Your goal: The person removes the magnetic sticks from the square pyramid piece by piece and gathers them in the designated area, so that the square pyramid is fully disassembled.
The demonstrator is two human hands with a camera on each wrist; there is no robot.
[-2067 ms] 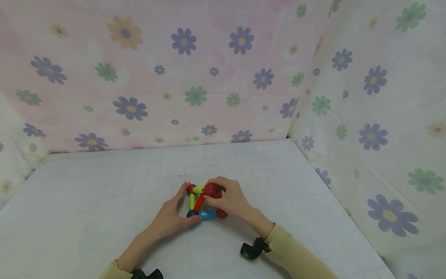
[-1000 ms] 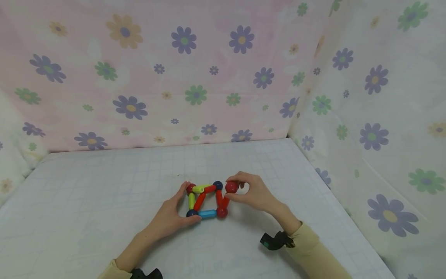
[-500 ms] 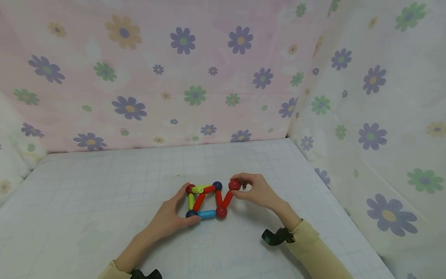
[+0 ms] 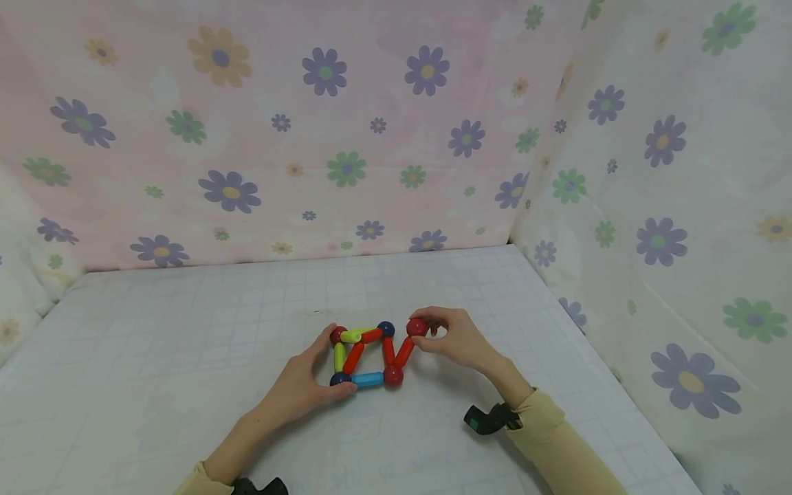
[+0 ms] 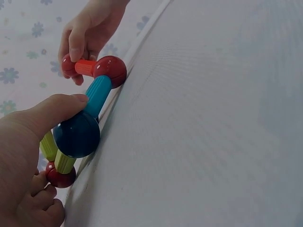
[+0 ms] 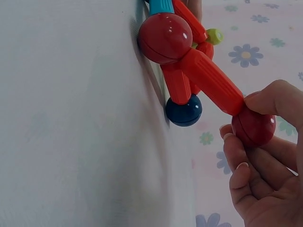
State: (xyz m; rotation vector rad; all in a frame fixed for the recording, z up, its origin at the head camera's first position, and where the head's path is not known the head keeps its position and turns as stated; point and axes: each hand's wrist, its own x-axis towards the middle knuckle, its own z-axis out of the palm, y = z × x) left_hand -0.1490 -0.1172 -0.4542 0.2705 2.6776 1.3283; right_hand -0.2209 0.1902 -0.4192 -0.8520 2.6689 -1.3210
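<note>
A frame of magnetic balls and rods lies on the table, with a blue rod (image 4: 368,379) along its near side. My left hand (image 4: 301,385) grips its left side, the thumb by a dark blue ball (image 5: 77,134) and the fingers by a red ball (image 5: 60,174) at the far corner. My right hand (image 4: 456,337) pinches another red ball (image 6: 253,126) between thumb and fingers. A red rod (image 6: 214,81) joins that ball to the red ball (image 4: 393,376) at the near right corner. A second dark blue ball (image 4: 386,329) sits at the far right corner. Yellow-green rods (image 4: 339,357) run along the left and far sides.
The white table (image 4: 185,357) has a faint grid. Flowered cloth (image 4: 371,137) hangs behind it and on both sides. Dark wrist cameras (image 4: 491,419) sit below the hands by the sleeves.
My right hand has moved right with the red ball, away from the frame's far side, swinging the attached red rod outward. Over the last half second it barely moves. The left hand has stayed put.
</note>
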